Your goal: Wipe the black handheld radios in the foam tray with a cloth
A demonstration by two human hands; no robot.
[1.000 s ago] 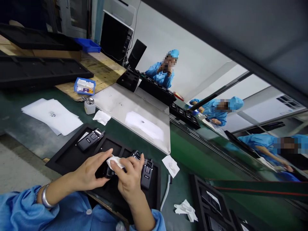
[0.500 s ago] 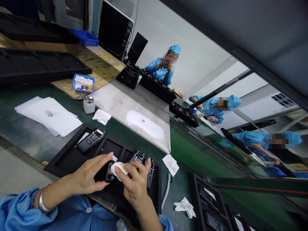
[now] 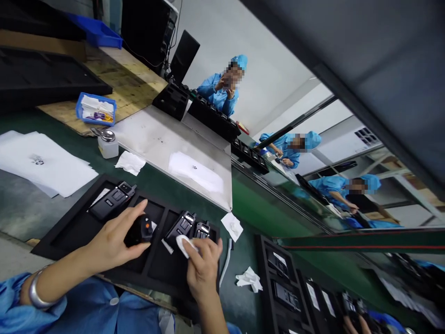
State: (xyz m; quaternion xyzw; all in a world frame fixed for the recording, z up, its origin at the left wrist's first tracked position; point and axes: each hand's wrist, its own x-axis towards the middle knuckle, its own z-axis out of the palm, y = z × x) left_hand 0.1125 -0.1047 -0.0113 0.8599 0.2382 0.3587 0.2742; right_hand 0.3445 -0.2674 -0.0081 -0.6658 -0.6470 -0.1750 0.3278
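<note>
Between thumb and fingers, my left hand (image 3: 116,239) grips a black walkie-talkie (image 3: 142,229), its end with an orange spot facing me. My right hand (image 3: 203,262) pinches a folded white wipe (image 3: 186,245) a little to the right, apart from that radio. Under both hands lies a black foam tray (image 3: 59,241) with compartments. One walkie-talkie (image 3: 110,202) rests in its left part with a white slip beside it. Two more radios, one of them a walkie-talkie (image 3: 181,226) near the wipe, lie at the tray's right; my right hand partly covers the other.
Paper sheets (image 3: 45,162), a pump bottle (image 3: 107,143) and a blue box (image 3: 96,109) stand at left. A crumpled wipe (image 3: 249,279) and a white-handled brush (image 3: 225,262) lie right of the tray. Another radio tray (image 3: 266,278) sits farther right, with a co-worker's hand (image 3: 361,324) beyond. Several co-workers sit opposite.
My right hand with the wipe has drawn away from the held walkie-talkie, to the right. The radio in my left hand is now turned more end-on. The view has shifted.
</note>
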